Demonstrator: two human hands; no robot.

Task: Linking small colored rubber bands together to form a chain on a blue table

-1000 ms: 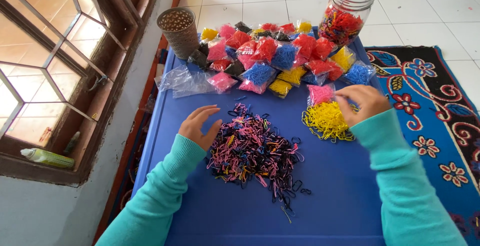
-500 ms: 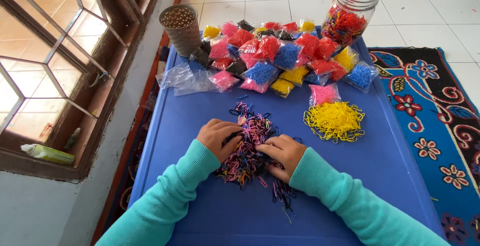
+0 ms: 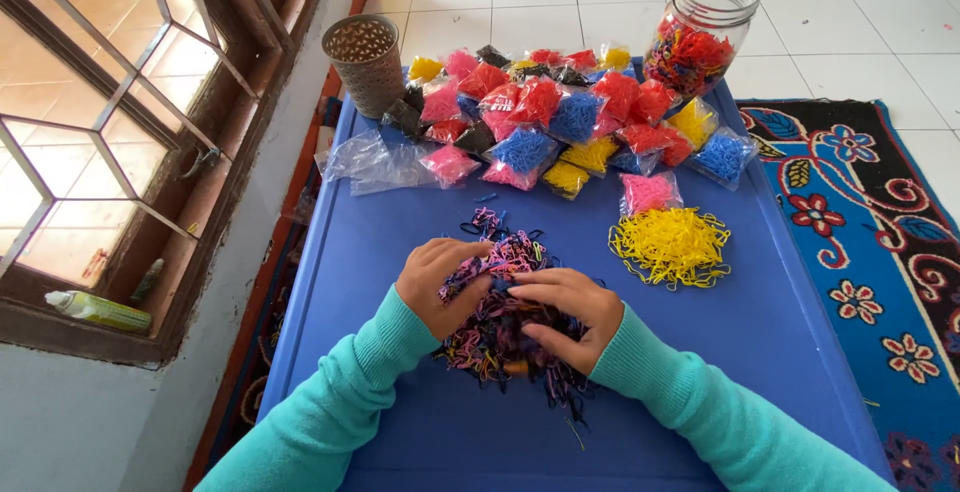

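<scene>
Mixed pile of small rubber bands (image 3: pixel 500 327) sits at centre-front of the blue table (image 3: pixel 780 342): mostly dark purple/black w/ pink, some orange strands, tangled, loose loops straggling off toward the near edge and a few up top near the bags. Left hand (image 3: pixel 435 284) is on the pile's left side, fingers curled in, gathering a clump of bands. Right hand (image 3: pixel 565 314) lies across the pile's right side, fingers bent and pressed into the bands, closed around some of them. Both sleeves teal.

Just right & beyond the pile, apart from it: flat heap of yellow bands (image 3: pixel 670 246). Behind that, a small pink bag (image 3: pixel 647 193). Across the table's far end, a crowd of small clear bags (image 3: pixel 560 117) w/ red, pink, blue, yellow, black bands; a couple of empty clear bags (image 3: pixel 375 162) at far left. Perforated metal cup (image 3: pixel 365 64) at far-left corner, glass jar (image 3: pixel 700 37) of mixed bands at far-right corner, tilted in view.

Open blue surface: left of the pile to the table's left edge, right of the pile below the yellow heap, and a strip between pile & bags. Left edge runs close to the wall & window frame (image 3: pixel 150 152); right edge borders a patterned rug (image 3: pixel 880 242).
</scene>
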